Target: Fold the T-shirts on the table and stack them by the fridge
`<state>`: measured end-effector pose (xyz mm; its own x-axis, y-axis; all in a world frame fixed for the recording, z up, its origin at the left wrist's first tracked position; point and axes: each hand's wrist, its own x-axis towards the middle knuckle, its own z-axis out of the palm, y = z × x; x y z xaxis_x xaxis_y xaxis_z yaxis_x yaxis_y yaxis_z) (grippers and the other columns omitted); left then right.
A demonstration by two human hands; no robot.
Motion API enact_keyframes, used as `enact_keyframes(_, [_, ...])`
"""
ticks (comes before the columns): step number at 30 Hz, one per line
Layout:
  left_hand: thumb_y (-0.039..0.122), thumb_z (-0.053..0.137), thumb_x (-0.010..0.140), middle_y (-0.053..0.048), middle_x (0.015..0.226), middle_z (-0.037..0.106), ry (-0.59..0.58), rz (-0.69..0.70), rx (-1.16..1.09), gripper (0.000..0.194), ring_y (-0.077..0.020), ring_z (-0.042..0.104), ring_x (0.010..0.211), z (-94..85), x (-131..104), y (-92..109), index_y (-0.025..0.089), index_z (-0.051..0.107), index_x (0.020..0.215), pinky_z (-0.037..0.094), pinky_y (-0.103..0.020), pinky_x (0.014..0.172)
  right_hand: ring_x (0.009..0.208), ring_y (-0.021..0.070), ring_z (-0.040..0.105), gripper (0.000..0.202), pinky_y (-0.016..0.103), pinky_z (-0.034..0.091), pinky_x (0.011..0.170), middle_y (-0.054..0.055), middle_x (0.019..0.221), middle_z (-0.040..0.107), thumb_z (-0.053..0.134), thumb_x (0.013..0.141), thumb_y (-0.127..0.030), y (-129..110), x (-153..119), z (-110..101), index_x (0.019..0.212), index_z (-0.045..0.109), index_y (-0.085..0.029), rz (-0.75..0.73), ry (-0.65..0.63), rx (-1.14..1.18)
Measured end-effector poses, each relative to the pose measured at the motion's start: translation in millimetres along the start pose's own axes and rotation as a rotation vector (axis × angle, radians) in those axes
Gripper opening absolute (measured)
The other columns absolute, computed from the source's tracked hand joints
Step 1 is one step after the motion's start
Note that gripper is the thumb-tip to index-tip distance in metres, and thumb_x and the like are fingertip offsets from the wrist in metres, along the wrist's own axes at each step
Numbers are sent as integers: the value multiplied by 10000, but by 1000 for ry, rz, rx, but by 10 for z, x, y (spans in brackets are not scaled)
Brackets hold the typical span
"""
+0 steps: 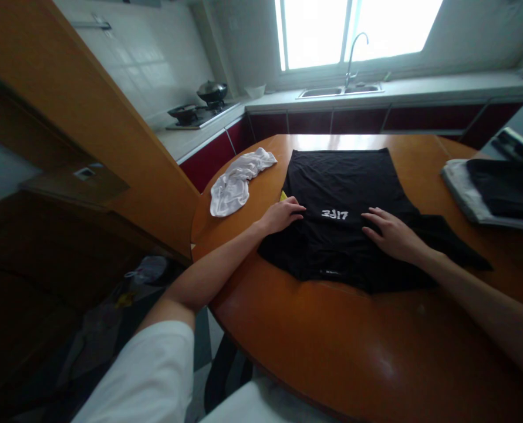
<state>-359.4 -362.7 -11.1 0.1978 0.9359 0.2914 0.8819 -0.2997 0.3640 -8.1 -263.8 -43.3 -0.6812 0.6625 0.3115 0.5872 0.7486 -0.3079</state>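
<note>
One black shirt [344, 238] lies beneath both hands [281, 217].

One left hand [283, 215], one right hand [392, 234], one black shirt [340, 176]

One table [331, 346], one white cloth [239, 179] and one pile of folded clothes [508, 191], its layers too unclear to count. One stove [220, 110], two pans [211, 94], one lid [211, 86]. One bowl [255, 91]. One tap [350, 61], one sink [343, 90], two basins [320, 92]. One window [347, 26], two panes [314, 32].
</note>
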Motion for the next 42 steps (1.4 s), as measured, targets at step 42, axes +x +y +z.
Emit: enact_keyframes(42, [159,645,861,-16,965,729,300,-163,-121,172,-204,677,941,126,159,-168,218,599,1016,451,-390,975,978,265,532,204,411,392,862,101,1034,655,500,982,-143,-1498,461,18,961,694,-205,-533,113,-154])
